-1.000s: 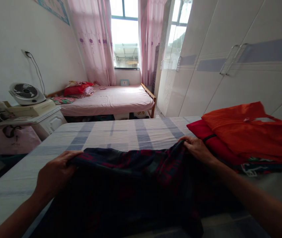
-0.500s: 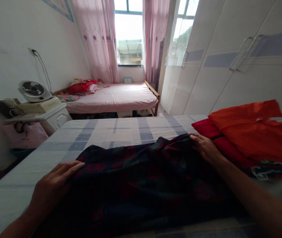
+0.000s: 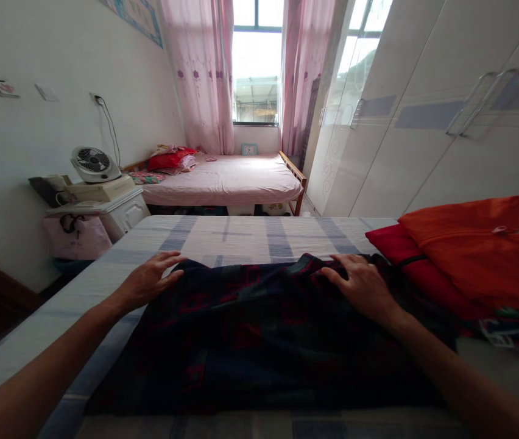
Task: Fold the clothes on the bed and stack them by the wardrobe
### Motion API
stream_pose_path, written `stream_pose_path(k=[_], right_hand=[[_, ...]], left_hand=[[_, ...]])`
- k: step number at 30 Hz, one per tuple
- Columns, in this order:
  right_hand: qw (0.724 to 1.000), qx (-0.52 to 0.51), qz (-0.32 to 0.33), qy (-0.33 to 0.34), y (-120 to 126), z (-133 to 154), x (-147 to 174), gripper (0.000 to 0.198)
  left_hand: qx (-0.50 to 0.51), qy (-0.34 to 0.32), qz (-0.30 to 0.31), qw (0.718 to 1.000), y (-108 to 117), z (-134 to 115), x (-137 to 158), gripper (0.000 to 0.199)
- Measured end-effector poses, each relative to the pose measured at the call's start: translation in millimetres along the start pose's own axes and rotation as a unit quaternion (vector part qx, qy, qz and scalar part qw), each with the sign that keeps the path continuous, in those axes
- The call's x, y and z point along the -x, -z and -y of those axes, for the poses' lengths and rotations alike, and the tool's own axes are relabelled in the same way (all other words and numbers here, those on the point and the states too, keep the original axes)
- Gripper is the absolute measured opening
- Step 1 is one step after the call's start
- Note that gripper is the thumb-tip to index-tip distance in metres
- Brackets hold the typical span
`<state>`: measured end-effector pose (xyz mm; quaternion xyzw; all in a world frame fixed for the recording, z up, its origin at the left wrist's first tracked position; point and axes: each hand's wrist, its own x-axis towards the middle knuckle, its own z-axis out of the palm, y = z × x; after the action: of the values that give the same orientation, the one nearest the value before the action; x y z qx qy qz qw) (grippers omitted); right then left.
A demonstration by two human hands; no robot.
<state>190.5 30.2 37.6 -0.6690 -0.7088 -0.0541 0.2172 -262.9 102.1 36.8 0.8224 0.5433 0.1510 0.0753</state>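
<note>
A dark garment [image 3: 259,341] with a red and green geometric pattern lies spread across the bed in front of me; its exact kind I cannot tell. At its far left corner is my left hand [image 3: 152,280], fingers apart and pointing towards the cloth. My right hand [image 3: 362,281] rests over the far right part of the garment, thumb and fingers spread, with no cloth visibly pinched. Just right of that hand lies a pile of folded clothes, a red piece [image 3: 417,268] under an orange one [image 3: 483,250].
The checked bed sheet [image 3: 223,231] stretches under everything. Beyond it stands a second bed [image 3: 236,180] with a pink sheet. On the left, a fan [image 3: 96,163] sits above a white cabinet [image 3: 127,213], beside a pink bag [image 3: 77,238]. White wardrobes [image 3: 424,158] line the right side.
My left hand has moved forward and right along the garment's edge and its fingers have spread. My right hand has let go of the far right edge and opened. The view has turned slightly left.
</note>
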Motion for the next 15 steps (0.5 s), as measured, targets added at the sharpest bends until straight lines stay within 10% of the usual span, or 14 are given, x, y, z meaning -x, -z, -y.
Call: stream_pose_path(k=[6, 15], right_hand=[[0.996, 0.019, 0.08, -0.038, -28, 19, 6, 0.039], [0.976, -0.215, 0.004, -0.044, -28, 11, 23, 0.016]], left_hand=[[0.017, -0.042, 0.032, 0.998, -23, 7, -27, 0.043], [-0.011, 0.072, -0.04, 0.997, 5, 2, -21, 0.046]])
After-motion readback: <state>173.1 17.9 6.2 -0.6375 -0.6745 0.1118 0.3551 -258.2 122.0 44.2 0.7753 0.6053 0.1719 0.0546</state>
